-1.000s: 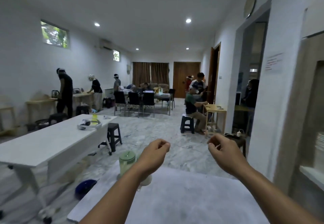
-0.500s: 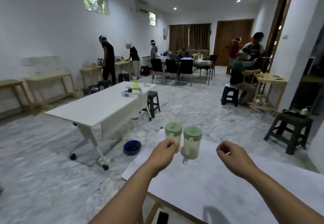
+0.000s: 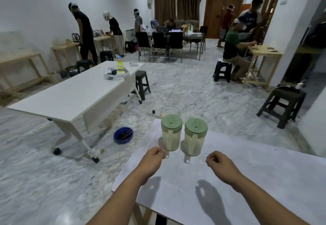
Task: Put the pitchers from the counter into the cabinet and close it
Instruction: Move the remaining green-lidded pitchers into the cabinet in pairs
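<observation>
Two clear pitchers with green lids stand side by side at the far corner of the white counter point(image 3: 264, 180): the left pitcher point(image 3: 171, 133) and the right pitcher point(image 3: 195, 137). Their handles point toward me. My left hand point(image 3: 152, 162) hovers just in front of the left pitcher's handle, fingers curled, holding nothing. My right hand point(image 3: 220, 164) hovers to the right of the right pitcher, fingers also curled and holding nothing. No cabinet is in view.
A long white table point(image 3: 70, 97) on wheels stands to the left, with a blue bowl point(image 3: 123, 135) on the floor beside it. Dark stools point(image 3: 282, 104) stand on the marble floor to the right. Several people work at tables further back.
The view has tilted down from the room to the counter, bringing both pitchers into full view. Both hands have lowered toward the counter and stay curled.
</observation>
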